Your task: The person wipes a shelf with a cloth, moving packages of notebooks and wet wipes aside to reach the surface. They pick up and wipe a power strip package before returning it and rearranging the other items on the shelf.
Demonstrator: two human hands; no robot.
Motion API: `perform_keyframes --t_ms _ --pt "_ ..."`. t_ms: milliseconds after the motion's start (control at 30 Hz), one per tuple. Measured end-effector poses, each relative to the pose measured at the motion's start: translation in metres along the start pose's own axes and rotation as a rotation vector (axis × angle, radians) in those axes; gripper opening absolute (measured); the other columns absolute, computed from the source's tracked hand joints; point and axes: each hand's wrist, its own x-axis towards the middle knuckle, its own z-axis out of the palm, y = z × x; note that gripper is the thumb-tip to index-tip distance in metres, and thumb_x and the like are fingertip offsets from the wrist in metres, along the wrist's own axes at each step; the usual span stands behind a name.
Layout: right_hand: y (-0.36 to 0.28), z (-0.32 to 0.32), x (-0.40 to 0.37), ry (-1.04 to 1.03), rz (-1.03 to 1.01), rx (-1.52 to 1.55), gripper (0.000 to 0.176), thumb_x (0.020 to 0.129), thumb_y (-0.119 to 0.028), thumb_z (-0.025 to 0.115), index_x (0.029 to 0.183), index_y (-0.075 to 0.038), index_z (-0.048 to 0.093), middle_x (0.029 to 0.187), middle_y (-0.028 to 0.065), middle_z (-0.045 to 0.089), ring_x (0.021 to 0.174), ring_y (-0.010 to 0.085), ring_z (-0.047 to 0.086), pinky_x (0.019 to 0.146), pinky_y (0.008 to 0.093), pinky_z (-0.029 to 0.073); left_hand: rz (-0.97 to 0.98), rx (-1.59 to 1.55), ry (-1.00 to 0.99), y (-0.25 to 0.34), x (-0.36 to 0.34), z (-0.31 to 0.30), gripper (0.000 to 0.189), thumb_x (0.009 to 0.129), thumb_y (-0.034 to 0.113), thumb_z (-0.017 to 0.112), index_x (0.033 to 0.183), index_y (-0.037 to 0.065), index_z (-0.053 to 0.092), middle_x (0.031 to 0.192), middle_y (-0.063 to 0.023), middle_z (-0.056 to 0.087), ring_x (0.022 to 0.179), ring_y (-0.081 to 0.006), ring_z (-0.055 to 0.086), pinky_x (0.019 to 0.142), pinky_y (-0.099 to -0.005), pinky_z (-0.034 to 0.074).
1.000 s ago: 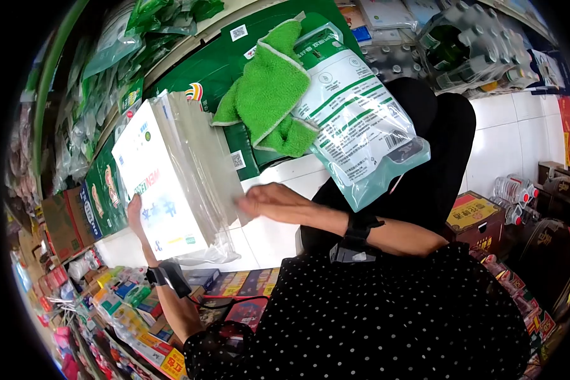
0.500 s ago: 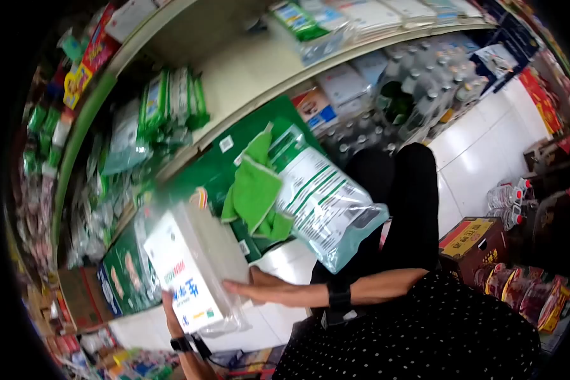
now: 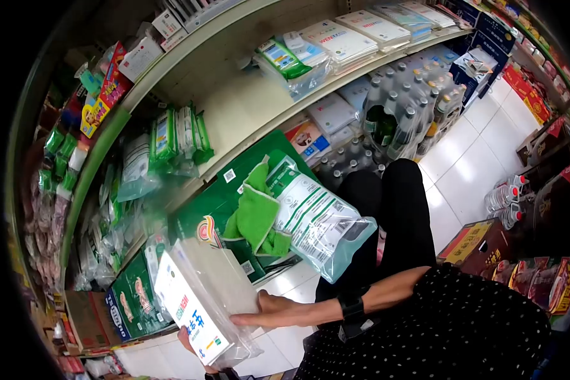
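Both hands hold a thick pack of white exercise books (image 3: pixel 193 310) in clear plastic, tilted, with its printed cover facing up and left. My left hand (image 3: pixel 187 341) grips its lower left edge, mostly hidden behind the pack. Fingers of my right hand (image 3: pixel 275 311) press against the right side, over the loose end of the plastic. Behind the pack, on a green box (image 3: pixel 266 142), lie a crumpled green cloth (image 3: pixel 256 218) and a clear bag (image 3: pixel 316 209) with green and white print. A dark strap (image 3: pixel 350 304) circles my right wrist.
Shelving (image 3: pixel 234 120) curves around ahead, carrying stacked exercise books (image 3: pixel 339 44) and green packets (image 3: pixel 177 136). Wrapped bottles (image 3: pixel 402 120) stand on the floor below. A brown carton (image 3: pixel 468 244) is at the right, and another green box (image 3: pixel 133 304) at the lower left.
The pack sits slightly lower and further right in view, still between both hands. The whole scene has shifted as my head moved; the cloth and bag stay on the green box.
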Motion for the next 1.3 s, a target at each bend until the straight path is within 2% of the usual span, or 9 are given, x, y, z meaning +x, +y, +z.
perform_keyframes --t_ms 267,467,500,633,800,867,1067,1100,1300 --pt "-0.049 -0.020 0.006 -0.023 -0.447 0.149 0.091 0.078 -0.060 0.063 0.130 0.010 0.034 0.119 0.0191 0.052 0.105 0.0227 0.054 0.080 0.0313 0.049 0.208 0.125 -0.117 0.080 0.028 0.049 0.059 0.091 0.044 0.039 0.128 -0.001 0.045 0.119 -0.0160 0.058 0.102 -0.0260 0.060 0.089 -0.0380 0.049" --pt "-0.093 -0.094 -0.005 0.028 -0.370 0.152 0.085 0.079 -0.070 0.053 0.129 -0.002 0.047 0.120 0.0176 0.056 0.110 0.0245 0.054 0.090 0.0322 0.045 0.221 0.156 -0.350 0.100 0.084 0.147 0.057 0.090 0.042 0.041 0.127 -0.002 0.047 0.118 -0.0160 0.058 0.101 -0.0261 0.060 0.089 -0.0371 0.049" --pt "-0.095 -0.102 -0.004 0.177 -0.449 0.162 0.089 0.080 -0.071 0.049 0.123 0.007 0.049 0.095 0.0150 0.061 0.084 0.0185 0.060 0.064 0.0269 0.048 0.215 0.163 -0.390 0.100 0.097 0.166 0.057 0.090 0.041 0.041 0.127 -0.002 0.047 0.118 -0.0160 0.058 0.101 -0.0261 0.060 0.089 -0.0370 0.049" --pt "-0.114 -0.166 -0.004 0.301 -0.300 0.108 0.077 0.076 -0.077 0.046 0.070 -0.003 0.064 0.049 -0.0002 0.042 0.044 0.0095 0.037 0.043 0.0257 0.024 0.179 0.154 -0.519 0.091 0.161 0.245 0.056 0.089 0.040 0.042 0.126 -0.002 0.048 0.117 -0.0160 0.059 0.100 -0.0261 0.061 0.089 -0.0364 0.049" --pt "-0.126 -0.251 0.042 0.464 -0.296 0.173 0.079 0.070 -0.080 0.049 0.075 -0.002 0.064 0.053 -0.0008 0.043 0.046 0.0094 0.039 0.043 0.0249 0.026 -0.115 -0.170 -0.261 0.096 0.205 0.348 0.053 0.089 0.038 0.045 0.122 -0.002 0.053 0.111 -0.0149 0.063 0.095 -0.0239 0.063 0.086 -0.0350 0.051" --pt "-0.137 -0.279 0.050 0.568 -0.266 0.099 0.083 0.070 -0.082 0.048 0.076 0.000 0.064 0.050 -0.0024 0.039 0.043 0.0100 0.035 0.043 0.0255 0.025 -0.049 -0.096 -0.480 0.093 0.232 0.368 0.048 0.088 0.037 0.047 0.117 -0.001 0.055 0.108 -0.0134 0.064 0.093 -0.0221 0.063 0.085 -0.0342 0.051" --pt "-0.155 -0.340 0.083 0.652 -0.413 0.174 0.113 0.066 -0.085 0.046 0.120 0.015 0.047 0.114 0.0276 0.055 0.103 0.0274 0.055 0.085 0.0313 0.043 0.018 -0.232 -0.572 0.062 0.344 0.400 0.043 0.087 0.031 0.056 0.112 -0.004 0.056 0.108 -0.0161 0.063 0.093 -0.0242 0.063 0.082 -0.0313 0.052" --pt "-0.164 -0.339 0.049 0.427 -0.457 0.222 0.091 0.085 -0.058 0.051 0.137 0.012 0.026 0.143 0.0309 0.026 0.131 0.0334 0.032 0.105 0.0348 0.028 0.051 -0.215 -0.537 0.057 0.356 0.406 0.041 0.087 0.030 0.057 0.110 -0.004 0.057 0.107 -0.0156 0.063 0.093 -0.0241 0.063 0.082 -0.0312 0.052" --pt "-0.093 -0.423 0.136 0.577 -0.797 -0.329 0.063 0.088 0.006 0.032 0.147 -0.007 0.015 0.150 0.0214 0.019 0.136 0.0334 0.025 0.110 0.0352 0.021 0.008 -0.223 -0.538 0.021 0.378 0.447 0.047 0.083 0.032 0.057 0.117 -0.001 0.054 0.113 -0.0143 0.061 0.102 -0.0250 0.059 0.088 -0.0339 0.048"
